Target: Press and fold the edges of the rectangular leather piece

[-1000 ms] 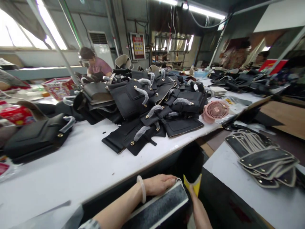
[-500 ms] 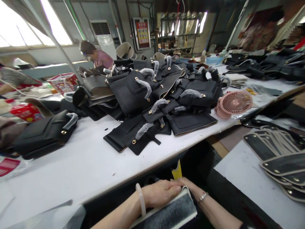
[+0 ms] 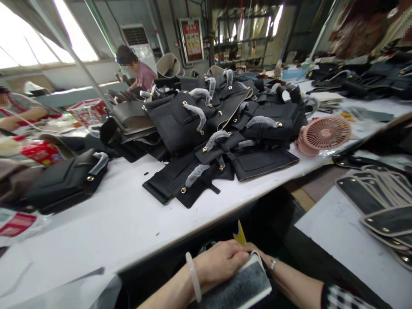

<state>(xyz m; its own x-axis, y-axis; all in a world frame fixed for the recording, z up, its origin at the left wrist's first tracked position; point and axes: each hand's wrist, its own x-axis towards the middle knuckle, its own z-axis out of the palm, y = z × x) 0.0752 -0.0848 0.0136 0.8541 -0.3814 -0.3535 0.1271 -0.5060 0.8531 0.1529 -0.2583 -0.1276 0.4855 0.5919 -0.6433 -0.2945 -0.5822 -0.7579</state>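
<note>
My left hand (image 3: 222,261), with a pale bangle on the wrist, lies closed over the top edge of a dark grey panel with a white border (image 3: 243,286) held low below the table edge. My right hand (image 3: 257,254) is mostly hidden behind the left hand and the panel; only its wrist with a bracelet shows, touching the panel's far corner. A small yellow piece (image 3: 240,235) sticks up just behind the hands; which hand holds it cannot be told.
The white table (image 3: 106,223) carries a heap of black leather bag parts (image 3: 212,141), a black bag (image 3: 64,182) at left and a pink fan (image 3: 323,134). Flat black pieces (image 3: 376,201) lie stacked on the right bench. A person (image 3: 137,71) works far behind.
My right hand moved left from apart to meet the left hand at the panel's corner. The yellow piece moved left with it. The view tilted slightly left.
</note>
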